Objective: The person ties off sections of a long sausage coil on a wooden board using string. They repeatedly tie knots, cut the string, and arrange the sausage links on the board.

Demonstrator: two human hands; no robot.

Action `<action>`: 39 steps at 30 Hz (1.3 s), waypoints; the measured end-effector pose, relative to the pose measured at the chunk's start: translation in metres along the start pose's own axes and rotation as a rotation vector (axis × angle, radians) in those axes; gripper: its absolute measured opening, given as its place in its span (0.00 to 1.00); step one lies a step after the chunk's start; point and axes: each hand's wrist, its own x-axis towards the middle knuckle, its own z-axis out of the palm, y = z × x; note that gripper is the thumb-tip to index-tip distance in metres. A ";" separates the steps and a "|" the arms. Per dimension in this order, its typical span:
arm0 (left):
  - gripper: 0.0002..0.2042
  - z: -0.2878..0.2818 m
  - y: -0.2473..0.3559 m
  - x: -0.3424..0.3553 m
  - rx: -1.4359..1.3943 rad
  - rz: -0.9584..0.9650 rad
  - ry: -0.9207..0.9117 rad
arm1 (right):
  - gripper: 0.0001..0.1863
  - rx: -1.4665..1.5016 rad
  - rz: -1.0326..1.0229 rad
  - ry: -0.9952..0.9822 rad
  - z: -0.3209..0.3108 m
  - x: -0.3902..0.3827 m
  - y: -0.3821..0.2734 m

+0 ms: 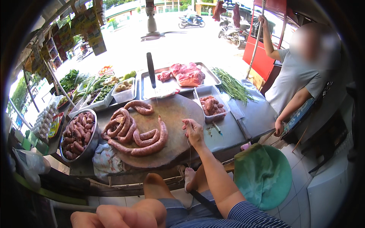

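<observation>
My right hand (194,133) pinches a thin string (189,154), which hangs down past my wrist, beside the round wooden board (182,117) at its right edge. Long coils of raw sausage (148,150) lie on that board, left of this hand. My left hand (114,214) is large and close at the lower edge, fingers curled; what they hold, if anything, is hidden. A steel bowl of short tied sausages (78,133) sits left of the board, with a crumpled cloth (106,161) beside it.
Behind the board are a meat tray (184,76), vegetables (95,87), a tub of meat pieces (211,106) and green beans (232,83). A cleaver (239,121) lies right. Egg trays (43,121) stand left. A co-worker (292,87) grips a pole. A green covering (262,174) is low right.
</observation>
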 end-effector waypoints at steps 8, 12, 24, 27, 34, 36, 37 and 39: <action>0.10 -0.001 0.006 -0.006 0.025 -0.005 0.069 | 0.24 0.018 0.040 0.008 0.001 0.001 0.004; 0.16 -0.013 0.001 -0.006 -0.069 0.045 -0.037 | 0.23 0.007 0.029 0.014 0.001 0.000 0.005; 0.21 -0.003 -0.006 -0.004 -0.093 0.032 -0.001 | 0.22 0.027 0.037 0.003 0.001 0.001 0.007; 0.22 0.015 -0.026 -0.009 -0.216 0.363 0.212 | 0.21 -0.010 0.049 0.014 0.003 0.000 0.011; 0.23 0.013 -0.030 0.006 -0.127 0.187 0.146 | 0.20 -0.077 -0.040 0.051 0.000 0.003 0.009; 0.24 0.015 -0.024 0.007 -0.149 0.287 0.192 | 0.21 -0.098 -0.004 0.015 -0.001 0.003 0.005; 0.24 0.020 -0.026 0.003 -0.158 0.337 0.215 | 0.21 -0.086 -0.032 0.024 0.001 0.002 0.004; 0.24 0.023 -0.021 -0.001 -0.172 0.303 0.197 | 0.22 -0.082 0.003 0.019 0.001 0.000 0.003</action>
